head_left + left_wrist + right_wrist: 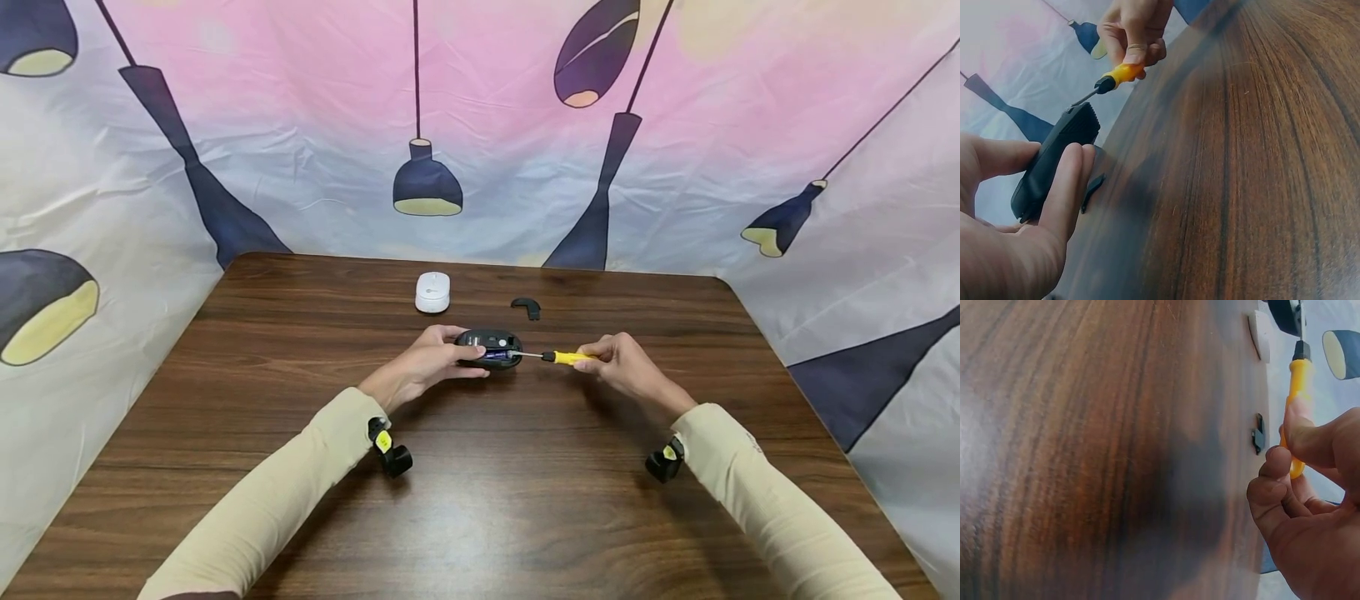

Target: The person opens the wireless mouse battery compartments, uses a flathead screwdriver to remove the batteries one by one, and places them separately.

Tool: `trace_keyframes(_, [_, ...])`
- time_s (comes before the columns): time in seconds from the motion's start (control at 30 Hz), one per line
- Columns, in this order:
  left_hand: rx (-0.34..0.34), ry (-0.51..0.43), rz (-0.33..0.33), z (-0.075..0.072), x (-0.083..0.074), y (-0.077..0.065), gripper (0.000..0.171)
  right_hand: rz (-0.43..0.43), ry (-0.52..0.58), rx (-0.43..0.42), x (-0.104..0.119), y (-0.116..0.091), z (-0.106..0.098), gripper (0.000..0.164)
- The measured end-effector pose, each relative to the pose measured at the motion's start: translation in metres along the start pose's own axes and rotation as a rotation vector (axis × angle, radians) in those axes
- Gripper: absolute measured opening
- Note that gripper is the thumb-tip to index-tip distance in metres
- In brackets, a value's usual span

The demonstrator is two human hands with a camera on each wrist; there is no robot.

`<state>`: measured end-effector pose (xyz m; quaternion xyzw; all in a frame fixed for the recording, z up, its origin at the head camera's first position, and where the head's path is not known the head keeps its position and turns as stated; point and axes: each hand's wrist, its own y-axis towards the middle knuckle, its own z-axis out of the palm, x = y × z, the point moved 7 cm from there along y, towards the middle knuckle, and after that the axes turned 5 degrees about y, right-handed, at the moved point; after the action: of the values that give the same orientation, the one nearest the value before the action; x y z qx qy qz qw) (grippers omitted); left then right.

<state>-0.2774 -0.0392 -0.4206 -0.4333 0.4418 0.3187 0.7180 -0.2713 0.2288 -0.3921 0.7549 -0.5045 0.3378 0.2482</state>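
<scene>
My left hand grips a black computer mouse by its sides, underside up, raised above the table. A blue battery lies in its uncovered compartment. In my right hand is a screwdriver with a yellow handle, pinched between thumb and fingers. Its metal shaft points left, the tip at the right end of the battery compartment; whether it touches the battery I cannot tell. From the left wrist view, the mouse's side hides the compartment.
On the brown wooden table, a white mouse stands behind the black one. A small curved black cover lies to its right. Printed cloth hangs behind the table's far edge.
</scene>
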Motion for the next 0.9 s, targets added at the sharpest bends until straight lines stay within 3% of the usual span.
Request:
trace_keyframes(0.47, [0.038,-0.024,0.002,0.005,-0.001,0.000,0.052,0.123,0.179,0.013,-0.016,-0.002,0.008,0.027])
trace_keyframes(0.57, [0.041,-0.017,0.001,0.006,0.000,0.000,0.052,0.137,0.166,0.020,-0.018,-0.003,0.008,0.026])
trace_keyframes(0.77, [0.034,-0.001,-0.005,0.003,0.002,0.001,0.054,0.032,0.039,0.012,-0.009,-0.001,0.001,0.019])
trace_keyframes(0.9, [0.025,0.002,-0.021,0.002,0.004,0.002,0.052,0.029,0.019,0.007,-0.005,-0.003,-0.005,0.018])
